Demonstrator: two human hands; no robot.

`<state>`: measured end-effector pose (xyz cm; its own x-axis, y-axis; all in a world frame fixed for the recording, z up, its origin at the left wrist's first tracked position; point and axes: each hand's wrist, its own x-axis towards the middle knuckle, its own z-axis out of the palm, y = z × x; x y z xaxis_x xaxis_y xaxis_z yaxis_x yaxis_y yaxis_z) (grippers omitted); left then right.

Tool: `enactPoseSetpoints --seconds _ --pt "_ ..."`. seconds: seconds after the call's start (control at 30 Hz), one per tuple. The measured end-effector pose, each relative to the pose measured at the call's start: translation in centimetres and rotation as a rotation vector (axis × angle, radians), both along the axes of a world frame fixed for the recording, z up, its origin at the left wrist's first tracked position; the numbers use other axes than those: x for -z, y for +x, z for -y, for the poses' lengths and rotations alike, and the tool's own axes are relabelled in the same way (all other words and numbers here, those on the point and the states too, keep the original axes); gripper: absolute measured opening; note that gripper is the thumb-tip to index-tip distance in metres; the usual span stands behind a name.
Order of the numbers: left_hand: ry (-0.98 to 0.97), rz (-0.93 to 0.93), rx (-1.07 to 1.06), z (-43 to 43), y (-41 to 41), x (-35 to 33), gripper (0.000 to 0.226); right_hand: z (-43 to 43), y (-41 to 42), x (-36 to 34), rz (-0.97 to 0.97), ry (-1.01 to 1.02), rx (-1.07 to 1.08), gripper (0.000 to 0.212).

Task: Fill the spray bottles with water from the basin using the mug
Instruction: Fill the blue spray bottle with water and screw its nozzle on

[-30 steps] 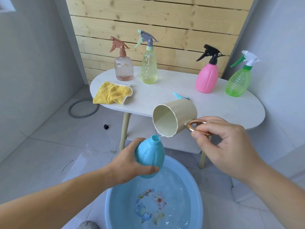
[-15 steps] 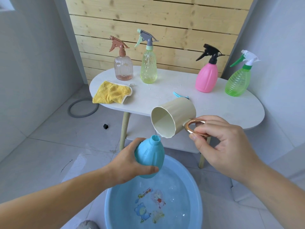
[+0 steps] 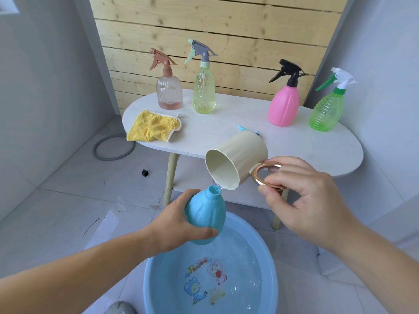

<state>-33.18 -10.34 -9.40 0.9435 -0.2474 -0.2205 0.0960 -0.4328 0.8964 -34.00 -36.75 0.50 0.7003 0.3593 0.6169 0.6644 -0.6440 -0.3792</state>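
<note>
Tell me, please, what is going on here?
A person's left hand holds an uncapped light-blue plastic spray bottle over the round blue water basin. The right hand tips a cream mug by its copper ring handle, trickling water into the bottle's neck. Four other spray bottles stand capped on the white oval table.

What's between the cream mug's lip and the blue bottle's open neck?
Only a thin stream of water from the tilted cream mug into the blue plastic bottle; head view.
</note>
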Motion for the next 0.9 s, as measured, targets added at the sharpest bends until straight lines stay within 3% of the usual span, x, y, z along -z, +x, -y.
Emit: enactPoseSetpoints --seconds 0.9 --pt "0.008 -0.008 0.016 0.09 -0.09 -0.05 0.083 -0.06 0.01 0.41 0.157 -0.176 -0.078 0.020"
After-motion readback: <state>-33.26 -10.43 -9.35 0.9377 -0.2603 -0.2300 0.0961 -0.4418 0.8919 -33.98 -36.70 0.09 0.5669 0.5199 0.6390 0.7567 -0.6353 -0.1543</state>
